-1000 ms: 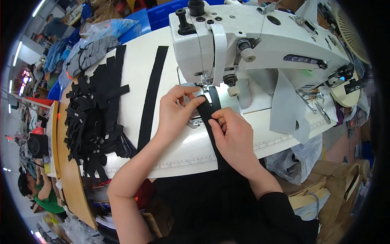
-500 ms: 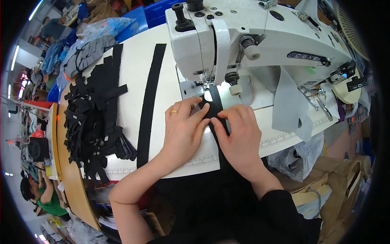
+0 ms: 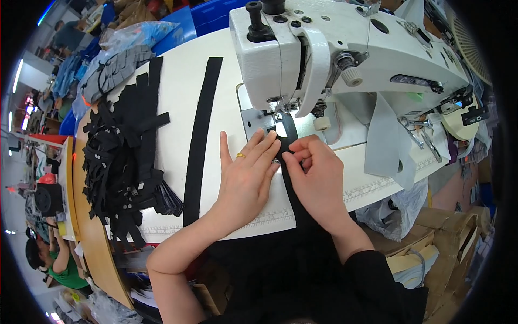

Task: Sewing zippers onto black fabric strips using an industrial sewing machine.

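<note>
A black fabric strip (image 3: 290, 129) runs from beneath the needle area of a white sewing machine (image 3: 259, 75) toward the table's front edge. My left hand (image 3: 245, 175) lies flat along the strip's left side, fingers stretched out, with a ring on one finger. A small shiny piece (image 3: 276, 161) shows beside its thumb; its kind is unclear. On the strip's right side, my right hand (image 3: 318, 181) has its fingers curled, thumb and forefinger pinching the edge. Another long black strip (image 3: 203, 135) lies apart on the left.
A heap of black strips (image 3: 121, 146) covers the table's left part. Grey cloth (image 3: 383, 146) and metal tools (image 3: 426, 135) lie right of the machine. A plastic bag (image 3: 396, 213) and cardboard box (image 3: 448, 243) stand below the right edge. Another person (image 3: 67, 267) is far left.
My left hand has gone from bent fingers near the right thumb to lying flat with fingers spread. My right thumb has parted from the left one. The machine appears slightly farther right in view.
</note>
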Action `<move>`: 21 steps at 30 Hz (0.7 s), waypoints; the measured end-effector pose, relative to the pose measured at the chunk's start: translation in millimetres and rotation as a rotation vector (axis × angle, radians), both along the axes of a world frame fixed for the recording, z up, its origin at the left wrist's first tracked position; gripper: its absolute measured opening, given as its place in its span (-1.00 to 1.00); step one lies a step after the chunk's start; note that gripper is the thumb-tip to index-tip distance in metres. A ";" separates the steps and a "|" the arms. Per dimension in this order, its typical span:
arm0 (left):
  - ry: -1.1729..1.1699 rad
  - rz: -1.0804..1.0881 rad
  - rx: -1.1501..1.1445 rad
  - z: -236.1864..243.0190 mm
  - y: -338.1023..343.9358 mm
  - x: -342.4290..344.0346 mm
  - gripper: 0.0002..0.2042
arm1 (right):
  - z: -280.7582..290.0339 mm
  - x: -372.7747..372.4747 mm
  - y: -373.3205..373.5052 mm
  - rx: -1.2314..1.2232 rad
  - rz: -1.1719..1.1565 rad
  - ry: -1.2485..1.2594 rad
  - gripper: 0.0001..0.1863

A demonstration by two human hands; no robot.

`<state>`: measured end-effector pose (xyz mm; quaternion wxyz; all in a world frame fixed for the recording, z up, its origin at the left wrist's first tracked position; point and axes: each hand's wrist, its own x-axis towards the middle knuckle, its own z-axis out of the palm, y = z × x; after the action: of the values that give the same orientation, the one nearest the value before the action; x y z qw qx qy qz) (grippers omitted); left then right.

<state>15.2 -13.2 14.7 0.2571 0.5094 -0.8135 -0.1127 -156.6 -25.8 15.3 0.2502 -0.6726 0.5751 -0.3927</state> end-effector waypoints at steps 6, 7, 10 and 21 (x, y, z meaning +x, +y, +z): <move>0.002 0.001 -0.008 -2.7 -0.6 -0.8 -0.60 | 1.5 -0.4 -8.1 0.196 -0.012 -0.212 -0.83; 0.004 0.001 -0.004 -4.2 -1.8 0.0 -0.60 | 2.1 0.8 -10.0 0.217 -0.022 -0.239 -0.81; 0.010 0.010 -0.011 -9.0 -6.8 1.4 -0.60 | -7.8 2.1 -14.9 0.183 -0.043 -0.267 -0.80; 0.249 0.041 0.163 -15.4 -26.2 12.1 -0.74 | 2.1 -0.8 -17.3 0.176 0.043 -0.082 -0.86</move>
<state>27.3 -39.4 -0.7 0.3158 0.5273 -0.7529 -0.2354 -157.4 -43.1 17.4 0.3401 -0.6435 0.5822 -0.3624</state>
